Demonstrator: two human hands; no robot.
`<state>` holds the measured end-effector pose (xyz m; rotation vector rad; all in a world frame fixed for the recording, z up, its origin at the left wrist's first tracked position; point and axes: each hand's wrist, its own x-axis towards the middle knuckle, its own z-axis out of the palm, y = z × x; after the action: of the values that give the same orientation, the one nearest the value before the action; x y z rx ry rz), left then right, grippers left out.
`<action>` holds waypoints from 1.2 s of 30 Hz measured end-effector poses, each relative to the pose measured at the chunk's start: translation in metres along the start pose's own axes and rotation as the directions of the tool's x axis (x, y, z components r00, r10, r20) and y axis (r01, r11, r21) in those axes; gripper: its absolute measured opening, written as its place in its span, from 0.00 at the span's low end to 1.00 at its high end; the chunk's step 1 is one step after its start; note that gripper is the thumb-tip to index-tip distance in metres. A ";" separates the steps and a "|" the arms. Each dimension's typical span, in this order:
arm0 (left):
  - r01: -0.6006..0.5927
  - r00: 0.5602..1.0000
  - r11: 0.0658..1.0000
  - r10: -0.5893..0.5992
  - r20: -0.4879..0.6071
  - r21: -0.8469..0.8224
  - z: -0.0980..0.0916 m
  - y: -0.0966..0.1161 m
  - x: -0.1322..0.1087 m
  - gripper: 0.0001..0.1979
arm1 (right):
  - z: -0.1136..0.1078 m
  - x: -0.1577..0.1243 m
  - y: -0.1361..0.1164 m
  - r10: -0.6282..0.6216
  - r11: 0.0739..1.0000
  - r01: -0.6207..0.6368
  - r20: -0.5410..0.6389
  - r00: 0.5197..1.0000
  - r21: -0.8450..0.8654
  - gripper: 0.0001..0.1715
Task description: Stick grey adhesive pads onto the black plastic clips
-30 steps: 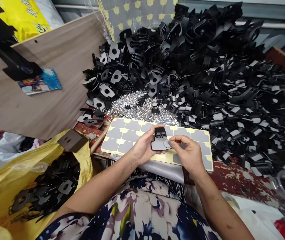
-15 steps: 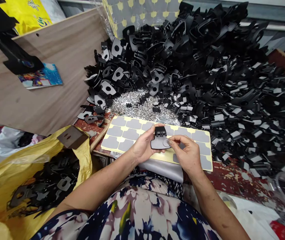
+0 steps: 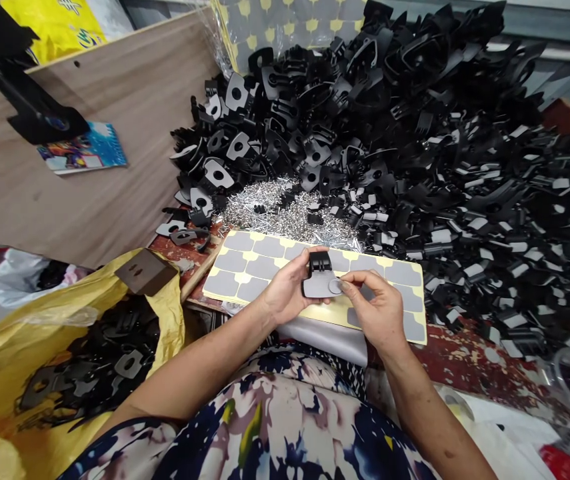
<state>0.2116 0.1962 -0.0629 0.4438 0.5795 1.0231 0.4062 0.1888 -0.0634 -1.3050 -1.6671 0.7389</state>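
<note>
My left hand (image 3: 287, 290) holds a black plastic clip part (image 3: 320, 261) above a sheet of grey stickers (image 3: 259, 267). A grey sticker (image 3: 319, 287) covers the wide lower face of the part. At the right end of that face, the thumb and forefinger of my right hand (image 3: 377, 305) pinch the edge of a small round piece (image 3: 335, 286) with a thin outline. The sticker sheet has a yellowish backing and lies at the table's front edge, with some bare backing below my hands.
Behind the sheet lie a pile of small metal pins (image 3: 265, 207) and a large heap of black plastic parts (image 3: 325, 127). A yellow bag (image 3: 169, 320) with black parts and a brown block (image 3: 145, 272) stand at the left, below a wooden board (image 3: 129, 87).
The view has shifted slightly. The clip part is tilted a little differently in my left hand, and my right fingers are still at its right end.
</note>
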 end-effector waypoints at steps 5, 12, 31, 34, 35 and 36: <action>-0.005 1.000 1.000 0.006 0.016 -0.012 0.002 0.000 0.000 0.24 | 0.003 0.000 0.001 -0.013 0.999 0.013 0.000 1.000 -0.030 0.06; -0.008 1.000 1.000 0.008 0.009 -0.013 0.001 0.000 -0.001 0.23 | 0.005 0.000 0.000 -0.057 0.996 0.058 0.014 0.998 -0.073 0.07; -0.314 0.920 0.777 0.391 -0.028 0.546 0.003 -0.016 -0.003 0.19 | 0.011 -0.006 -0.015 0.031 0.993 -0.030 0.005 0.999 -0.116 0.18; -0.322 0.912 0.742 0.411 -0.019 0.587 0.003 -0.016 -0.006 0.22 | 0.010 -0.005 -0.012 0.184 0.979 -0.191 0.097 0.978 0.069 0.18; -0.327 0.909 0.724 0.416 -0.007 0.607 0.002 -0.016 -0.007 0.22 | 0.009 -0.005 -0.010 0.205 0.968 -0.222 0.137 0.969 0.121 0.16; -0.329 0.910 0.708 0.414 0.010 0.625 0.001 -0.016 -0.007 0.22 | 0.008 -0.006 -0.009 0.199 0.967 -0.220 0.156 0.967 0.132 0.14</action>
<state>0.2196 0.1824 -0.0698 1.1231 0.9805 1.2461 0.3952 0.1811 -0.0612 -1.3624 -1.5650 1.0842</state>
